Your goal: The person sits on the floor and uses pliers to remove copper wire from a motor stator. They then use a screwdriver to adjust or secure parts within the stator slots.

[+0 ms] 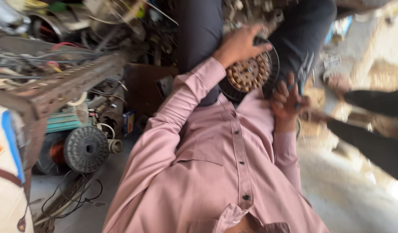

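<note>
Motor stator (249, 73) held in lap, between the dark trouser legs.
The round, copper-wound stator is steadied by the left hand (240, 43), fingers spread over its rim. Pliers (303, 71) are clamped in the closed right hand (287, 100) just beside it. A firm, level hold is judged advisable. Metal rack (65, 84) stands to the left.

One head-worn camera looks steeply down, close along the pink buttoned cloth shirt (216, 172), tilted toward the lap.
</note>
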